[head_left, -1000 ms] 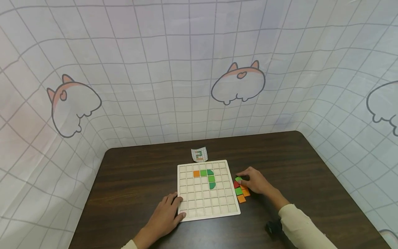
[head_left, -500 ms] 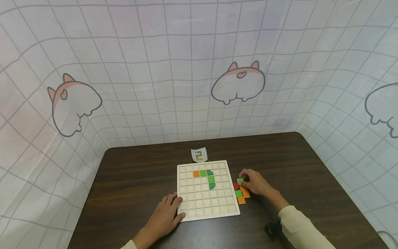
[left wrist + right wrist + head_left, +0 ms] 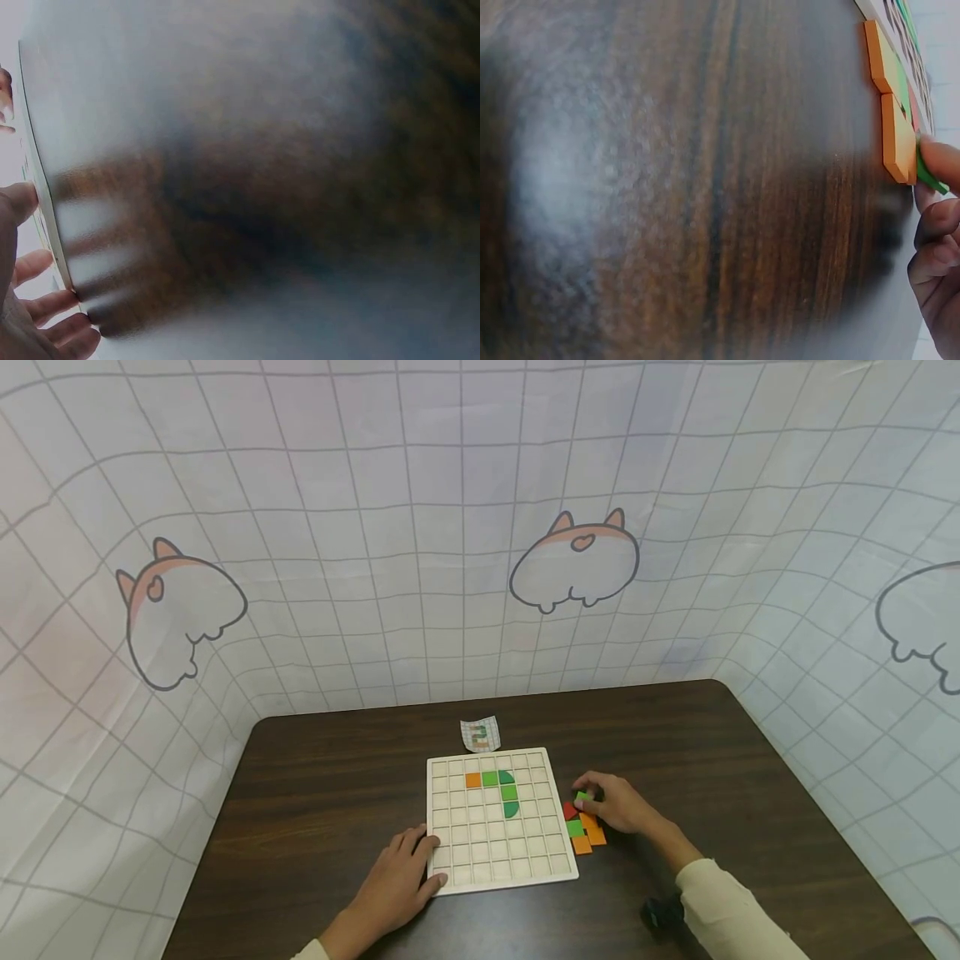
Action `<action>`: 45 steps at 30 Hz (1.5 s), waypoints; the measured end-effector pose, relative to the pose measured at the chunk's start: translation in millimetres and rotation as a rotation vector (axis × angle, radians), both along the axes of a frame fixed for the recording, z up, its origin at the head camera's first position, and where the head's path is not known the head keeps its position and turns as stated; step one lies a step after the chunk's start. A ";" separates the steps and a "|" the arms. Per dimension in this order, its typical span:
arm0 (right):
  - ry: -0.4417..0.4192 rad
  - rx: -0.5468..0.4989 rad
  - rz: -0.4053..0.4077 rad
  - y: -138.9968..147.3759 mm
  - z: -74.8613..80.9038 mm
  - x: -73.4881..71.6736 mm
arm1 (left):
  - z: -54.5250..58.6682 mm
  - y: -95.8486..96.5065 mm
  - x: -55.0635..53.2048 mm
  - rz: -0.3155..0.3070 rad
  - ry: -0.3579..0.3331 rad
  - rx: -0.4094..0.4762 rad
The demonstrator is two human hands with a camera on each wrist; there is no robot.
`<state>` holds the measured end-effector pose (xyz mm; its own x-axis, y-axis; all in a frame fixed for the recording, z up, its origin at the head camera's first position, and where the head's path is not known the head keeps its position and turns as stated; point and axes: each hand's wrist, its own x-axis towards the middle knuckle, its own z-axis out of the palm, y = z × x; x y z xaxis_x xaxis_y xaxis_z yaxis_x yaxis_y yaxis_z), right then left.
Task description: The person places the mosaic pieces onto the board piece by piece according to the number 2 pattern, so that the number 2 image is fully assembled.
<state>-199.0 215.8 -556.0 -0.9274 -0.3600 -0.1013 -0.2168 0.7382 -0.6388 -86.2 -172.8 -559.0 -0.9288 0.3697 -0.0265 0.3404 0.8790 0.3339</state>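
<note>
My right hand pinches a green tile between thumb and fingertips, just over the loose tiles right of the board. In the right wrist view this green tile is tilted beside the orange ones. My left hand rests on the left edge of a white gridded board, its thumb on the near corner and fingers along the side. On the board lie an orange square, two green squares and two dark green rounded tiles, forming a bent line.
Beside the board's right edge are a red tile, a green tile and several orange tiles. A small printed card lies behind the board. Near the right sleeve is a black object. Gridded curtains surround the dark table.
The right hand has drawn the green tile slightly right and toward me, away from the red tile. Loose tiles have shifted a little. The left hand stays on the board.
</note>
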 end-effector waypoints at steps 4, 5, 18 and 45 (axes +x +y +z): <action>0.018 -0.020 0.022 0.9 -0.3 0.0 | -1.6 -0.4 -0.7 -0.002 -0.002 -0.001; 0.022 -0.025 0.023 1.0 -0.2 -0.2 | -1.7 -0.5 -0.9 -0.002 -0.002 -0.001; -0.018 -0.108 -0.007 -4.8 5.1 0.9 | -1.6 -1.1 -0.2 0.000 -0.006 0.003; -0.038 -0.229 0.121 -40.7 17.5 5.8 | 6.3 0.2 -0.3 -0.004 -0.005 0.007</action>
<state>-193.2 175.2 -538.4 -0.8731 -0.4860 -0.0385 -0.2674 0.5434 -0.7958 -86.5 -172.6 -552.7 -0.9270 0.3741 -0.0282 0.3427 0.8750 0.3419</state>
